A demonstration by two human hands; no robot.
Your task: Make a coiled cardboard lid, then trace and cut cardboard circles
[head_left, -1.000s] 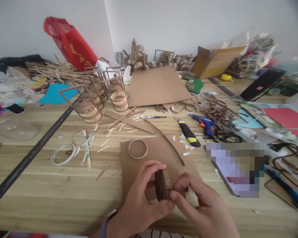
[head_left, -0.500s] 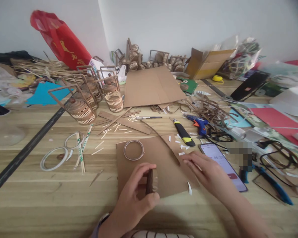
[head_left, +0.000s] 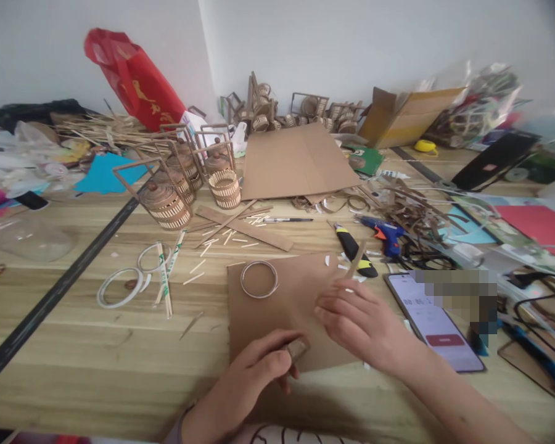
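My left hand (head_left: 259, 370) is closed around a small brown cardboard roll (head_left: 297, 349), with its end turned up between thumb and fingers. My right hand (head_left: 358, 314) pinches a narrow brown cardboard strip (head_left: 357, 260), which sticks up blurred above the fingers. Both hands are low over a flat cardboard sheet (head_left: 300, 308) at the table's near side. A white-edged ring (head_left: 259, 279) lies on that sheet, beyond my left hand. Just past the strip is a yellow and black utility knife (head_left: 351, 250).
A phone (head_left: 437, 320) lies right of my right hand, near a blue glue gun (head_left: 386, 234). Small lidded baskets with handles (head_left: 164, 203) and an open basket (head_left: 224, 189) stand left of a larger cardboard sheet (head_left: 300, 163). Tape rolls (head_left: 120, 288) and wrapped chopsticks (head_left: 164, 280) lie left.
My right hand has lifted the cardboard strip off the sheet and moved toward my left hand. My left hand has turned the roll over and lowered it. The view has shifted left.
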